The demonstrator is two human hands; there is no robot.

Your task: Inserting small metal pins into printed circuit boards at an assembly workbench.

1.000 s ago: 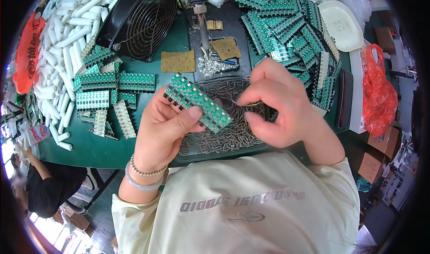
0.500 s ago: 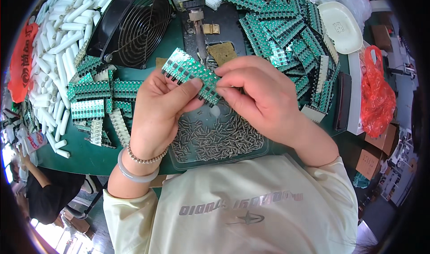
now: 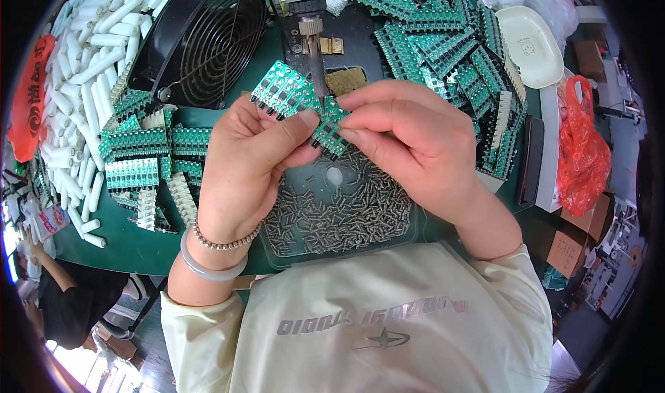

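Note:
A strip of green circuit boards [image 3: 283,90] is tilted over the table, pinched between the thumb and fingers of my left hand [image 3: 256,147]. My right hand [image 3: 419,133] is closed at the strip's right end, thumb and forefinger together; whatever small piece they pinch is hidden. From above, a soldering iron [image 3: 315,57] points down, its tip at the strip between my two hands. Whether the tip touches the board I cannot tell. Below my hands lies a clear plastic tray [image 3: 325,258] holding many small metal pins [image 3: 346,216].
A black fan [image 3: 218,43] stands at the far left. Beside it lie white tubes [image 3: 83,95] and more board strips [image 3: 138,144]. Another board pile [image 3: 443,40] fills the far right, near a white dish [image 3: 530,47] and a red plastic bag [image 3: 584,147]. A brown sponge [image 3: 345,81] lies behind my hands.
The soldering iron now reaches lower and nearer, with its tip at the board strip. My right hand has shifted slightly right, and the strip has turned a little in my left hand.

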